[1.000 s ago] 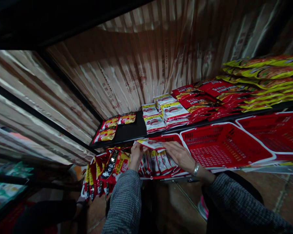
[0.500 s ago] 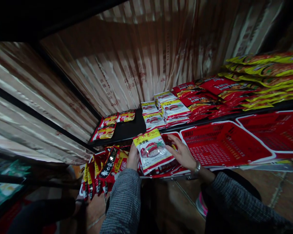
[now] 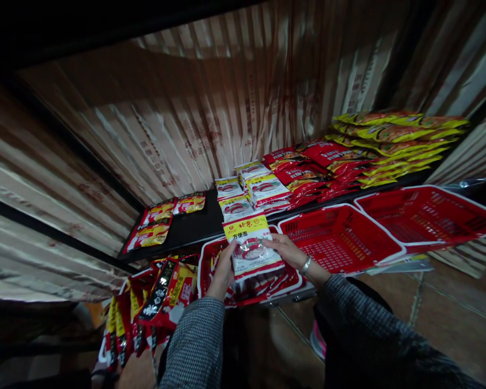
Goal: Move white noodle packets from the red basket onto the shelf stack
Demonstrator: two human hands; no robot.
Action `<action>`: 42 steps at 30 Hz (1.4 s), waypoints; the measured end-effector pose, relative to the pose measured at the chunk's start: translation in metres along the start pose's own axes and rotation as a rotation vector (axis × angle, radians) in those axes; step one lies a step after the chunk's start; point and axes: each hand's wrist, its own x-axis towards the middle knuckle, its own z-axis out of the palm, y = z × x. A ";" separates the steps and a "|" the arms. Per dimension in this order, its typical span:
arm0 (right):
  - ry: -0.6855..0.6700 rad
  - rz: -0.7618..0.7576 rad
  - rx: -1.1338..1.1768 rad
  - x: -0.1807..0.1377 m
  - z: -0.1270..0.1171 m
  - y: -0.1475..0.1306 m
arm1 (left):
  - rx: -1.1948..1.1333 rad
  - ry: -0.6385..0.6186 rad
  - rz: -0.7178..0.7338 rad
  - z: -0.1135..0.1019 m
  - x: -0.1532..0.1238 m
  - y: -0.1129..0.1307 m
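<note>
Between my two hands is a white, yellow and red instant noodle packet (image 3: pixel 253 249), its printed face turned up toward me. My left hand (image 3: pixel 223 270) grips its left edge, and my right hand (image 3: pixel 287 251) closes on the right edge, with a bracelet at the wrist. The packet hangs above a red basket (image 3: pixel 201 273) with more packets inside. Just behind it, matching white noodle packets (image 3: pixel 267 186) lie in short stacks on the black shelf (image 3: pixel 196 227).
Left on the shelf lie several red-yellow packets (image 3: pixel 156 232). Farther right are red packets (image 3: pixel 303 175) and a yellow stack (image 3: pixel 397 140). A basket (image 3: pixel 123 324) of red-black packets stands at lower left. Two red baskets (image 3: pixel 340 237) (image 3: pixel 433 213) stand at right. Pleated curtain (image 3: pixel 210 108) hangs behind.
The view has shifted, so the shelf appears farther left. The held packet is turned straighter and higher above its basket, and my right hand has closed on its right edge.
</note>
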 end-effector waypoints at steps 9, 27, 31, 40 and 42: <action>0.117 -0.049 -0.091 0.008 -0.013 0.005 | 0.121 0.082 0.108 0.003 -0.001 -0.014; 0.189 -0.080 -0.035 0.015 -0.006 0.004 | 0.134 0.043 0.083 0.009 -0.011 -0.009; 0.176 -0.065 0.114 0.017 -0.001 -0.001 | 0.210 -0.006 0.029 0.005 -0.013 -0.011; 0.200 -0.092 0.124 0.024 0.003 0.001 | 0.197 0.012 0.042 0.003 -0.016 -0.012; 0.181 -0.093 0.114 0.026 0.004 0.002 | 0.174 0.026 0.058 0.001 -0.015 -0.010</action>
